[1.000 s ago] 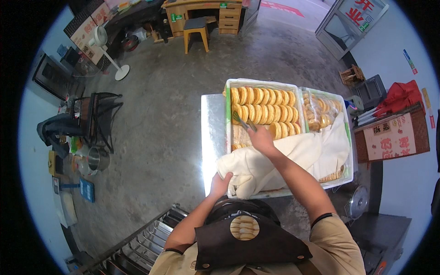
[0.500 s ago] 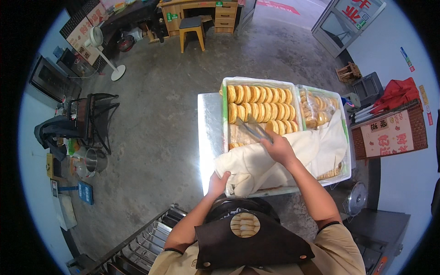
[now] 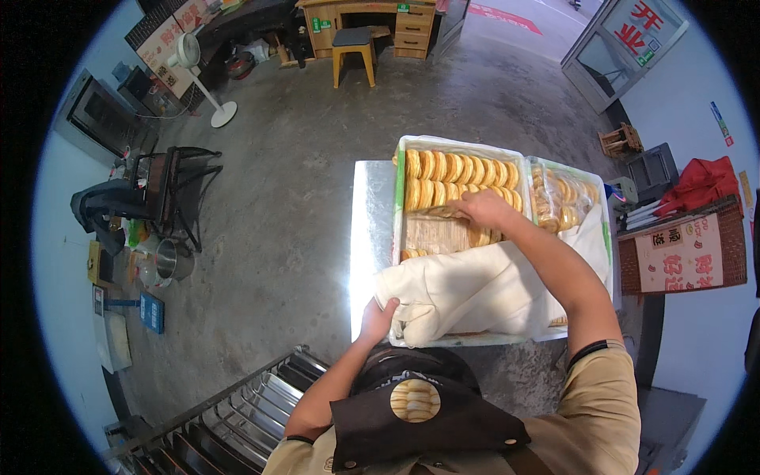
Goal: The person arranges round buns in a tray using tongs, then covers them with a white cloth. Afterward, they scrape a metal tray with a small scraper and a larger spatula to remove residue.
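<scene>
The fingers (image 3: 459, 204) of the right hand (image 3: 484, 207) dip to the near edge of the second row of round cakes (image 3: 453, 168); they look drawn close, but whether they are clamped on a cake or something thin I cannot tell. The left hand (image 3: 378, 319) pinches the left end of a white cloth (image 3: 475, 285) between thumb and fingers.

The cakes stand on edge in rows in the left-hand white box (image 3: 400, 237), with a gap in front of the second row. Too hard a pinch could crack a crust; a clumsy tug could topple neighbours into that gap. If the left grip slips, the cloth could fall over the cakes, and the right forearm, passing above it, could snag it. Farther right, bagged cakes (image 3: 566, 190) lie in a second box; a strong pull on the cloth could shift either box on the metal table (image 3: 369, 229).
</scene>
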### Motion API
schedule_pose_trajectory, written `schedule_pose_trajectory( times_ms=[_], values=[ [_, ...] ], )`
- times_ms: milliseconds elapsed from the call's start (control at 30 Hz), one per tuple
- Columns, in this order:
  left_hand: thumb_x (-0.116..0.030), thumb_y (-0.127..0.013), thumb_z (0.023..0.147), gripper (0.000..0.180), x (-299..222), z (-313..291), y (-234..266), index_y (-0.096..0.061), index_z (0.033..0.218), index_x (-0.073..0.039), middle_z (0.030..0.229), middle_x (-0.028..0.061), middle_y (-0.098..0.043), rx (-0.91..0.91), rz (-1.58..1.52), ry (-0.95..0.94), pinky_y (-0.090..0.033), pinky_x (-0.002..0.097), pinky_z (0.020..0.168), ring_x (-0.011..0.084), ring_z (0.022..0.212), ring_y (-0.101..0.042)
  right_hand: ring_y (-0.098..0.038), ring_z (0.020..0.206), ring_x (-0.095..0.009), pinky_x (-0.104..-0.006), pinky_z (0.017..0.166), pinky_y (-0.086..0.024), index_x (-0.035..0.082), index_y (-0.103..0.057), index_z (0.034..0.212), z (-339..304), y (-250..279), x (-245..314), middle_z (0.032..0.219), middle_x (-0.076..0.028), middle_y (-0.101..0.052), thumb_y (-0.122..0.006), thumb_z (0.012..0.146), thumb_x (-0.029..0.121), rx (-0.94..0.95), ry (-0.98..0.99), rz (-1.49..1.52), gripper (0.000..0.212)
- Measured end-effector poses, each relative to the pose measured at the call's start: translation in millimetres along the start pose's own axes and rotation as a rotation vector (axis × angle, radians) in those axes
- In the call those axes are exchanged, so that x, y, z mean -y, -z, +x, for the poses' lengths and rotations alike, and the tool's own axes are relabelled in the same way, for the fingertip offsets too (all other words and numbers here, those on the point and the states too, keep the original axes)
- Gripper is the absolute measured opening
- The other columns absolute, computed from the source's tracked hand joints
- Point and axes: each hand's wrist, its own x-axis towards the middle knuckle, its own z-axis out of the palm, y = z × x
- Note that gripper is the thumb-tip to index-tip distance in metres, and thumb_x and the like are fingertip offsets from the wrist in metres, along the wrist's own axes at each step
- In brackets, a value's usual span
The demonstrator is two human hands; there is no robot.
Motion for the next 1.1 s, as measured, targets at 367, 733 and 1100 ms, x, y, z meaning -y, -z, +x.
schedule_pose_trajectory(
  times_ms=[367, 733, 1100],
  values=[
    [-0.029, -0.069, 0.106, 0.048, 12, 5, -6, -0.066, 0.138, 0.006, 0.127, 0.0192, -0.077, -0.027, -0.016, 0.027, -0.054, 0.0398, 0.104, 0.0263, 0.118, -0.072, -0.074, 0.106, -0.040, -0.0515, 0.091, -0.059, 0.015, -0.066, 0.145, -75, -6, -7, 0.119, -0.018, -0.076, -0.064, 0.106, 0.046, -0.088, -0.249, 0.273, 0.050],
    [-0.006, -0.074, 0.085, 0.035, -61, -33, -4, -0.069, 0.118, 0.005, 0.114, 0.0231, -0.064, -0.256, 0.477, -0.774, -0.051, 0.0517, 0.091, 0.0475, 0.102, -0.061, -0.073, 0.120, -0.039, -0.0439, 0.104, -0.055, 0.003, -0.064, 0.146, -204, -29, 60, 0.128, -0.025, -0.075, -0.072, 0.105, 0.030, -0.292, -0.714, 0.797, 0.050],
    [0.004, -0.054, 0.084, 0.050, -87, -44, -6, -0.069, 0.131, 0.007, 0.118, 0.0125, -0.077, 0.730, -0.186, -0.180, -0.053, 0.0333, 0.100, 0.0191, 0.111, -0.068, -0.074, 0.096, -0.038, -0.0438, 0.086, -0.057, 0.006, -0.071, 0.125, -206, -67, -8, 0.102, -0.023, -0.077, -0.082, 0.085, 0.014, -0.027, -0.774, 0.584, 0.043]
  ],
)
